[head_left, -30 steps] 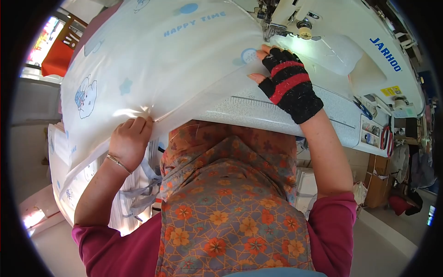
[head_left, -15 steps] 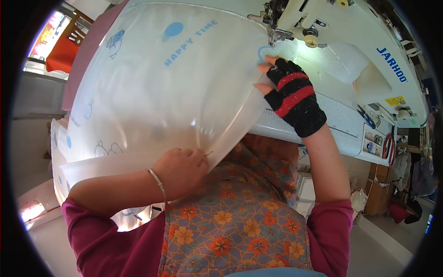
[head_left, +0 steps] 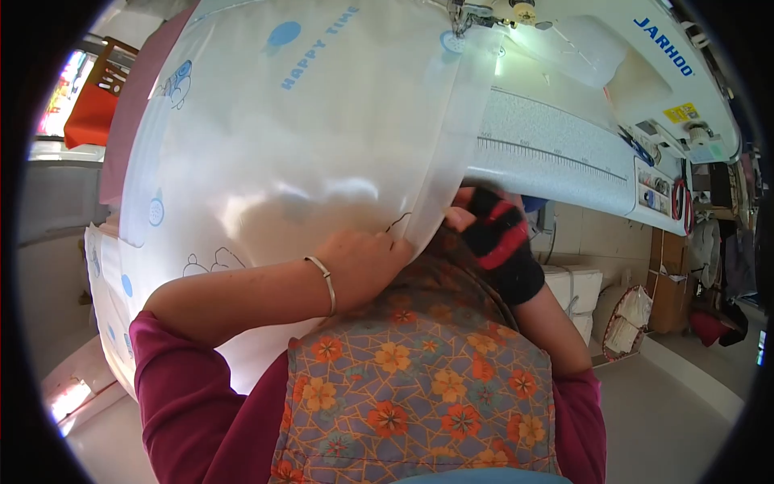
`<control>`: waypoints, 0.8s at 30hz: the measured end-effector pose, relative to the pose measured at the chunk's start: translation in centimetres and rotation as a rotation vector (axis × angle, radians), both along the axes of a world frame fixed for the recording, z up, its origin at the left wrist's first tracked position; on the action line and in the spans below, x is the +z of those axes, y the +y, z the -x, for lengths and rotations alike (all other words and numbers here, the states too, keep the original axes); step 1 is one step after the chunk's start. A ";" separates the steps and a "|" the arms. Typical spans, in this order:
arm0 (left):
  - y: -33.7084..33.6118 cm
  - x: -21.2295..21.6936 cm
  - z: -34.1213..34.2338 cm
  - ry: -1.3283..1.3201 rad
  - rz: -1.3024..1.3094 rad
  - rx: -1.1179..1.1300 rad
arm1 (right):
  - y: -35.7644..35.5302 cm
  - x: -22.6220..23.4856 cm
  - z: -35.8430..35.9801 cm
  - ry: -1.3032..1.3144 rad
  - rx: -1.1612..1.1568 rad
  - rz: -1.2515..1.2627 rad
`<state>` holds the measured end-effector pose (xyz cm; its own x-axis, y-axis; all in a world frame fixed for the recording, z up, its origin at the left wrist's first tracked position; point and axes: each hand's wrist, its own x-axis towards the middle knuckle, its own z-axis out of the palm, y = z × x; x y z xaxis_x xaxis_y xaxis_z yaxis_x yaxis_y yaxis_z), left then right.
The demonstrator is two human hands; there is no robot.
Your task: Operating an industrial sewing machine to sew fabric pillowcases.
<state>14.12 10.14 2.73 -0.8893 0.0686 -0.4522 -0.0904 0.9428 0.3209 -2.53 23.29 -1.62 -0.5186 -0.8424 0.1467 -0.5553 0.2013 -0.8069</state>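
A translucent plastic sheet (head_left: 322,153) printed with blue and black drawings spreads over the table and hangs toward me. Its right edge is folded into a narrow hem (head_left: 451,145) that runs up to the presser foot (head_left: 461,18) of a sewing machine (head_left: 645,48). My left hand (head_left: 367,262), bare with a bracelet at the wrist, closes on the sheet near its lower right edge. Beside it, my right hand (head_left: 498,242), in a black and red fingerless glove, pinches the same folded edge between thumb and fingers.
The machine table (head_left: 556,153) carries a printed ruler along its front. At its right end are blue-handled scissors (head_left: 637,145), a small compartment tray (head_left: 651,187) and red-handled scissors (head_left: 679,202). A cardboard box (head_left: 669,274) stands beyond, and an orange-covered chair (head_left: 93,113) at far left.
My right hand has come down from beside the presser foot to the near hem edge. My left hand has shifted right and slightly up. The whole view has shifted, with the machine higher.
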 end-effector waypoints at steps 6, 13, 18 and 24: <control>0.8 -0.6 1.0 0.043 0.005 -0.028 | -2.4 -7.8 -4.1 -0.974 0.206 -0.103; -11.8 -1.3 12.2 0.977 0.495 -0.069 | -0.9 -4.0 -5.6 -1.066 0.140 -0.035; -11.9 -2.8 14.9 0.819 0.399 0.153 | -0.2 -4.9 -3.9 -0.964 0.132 -0.125; -11.8 -2.9 16.7 0.789 0.403 0.215 | -1.4 -15.7 0.2 -0.693 0.139 -0.153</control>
<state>-2.58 -1.64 -0.19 -0.9260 -0.1660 0.3391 -0.1715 0.9851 0.0141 -2.69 21.88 -17.28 -0.3363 -0.8920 -0.3021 0.0447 0.3053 -0.9512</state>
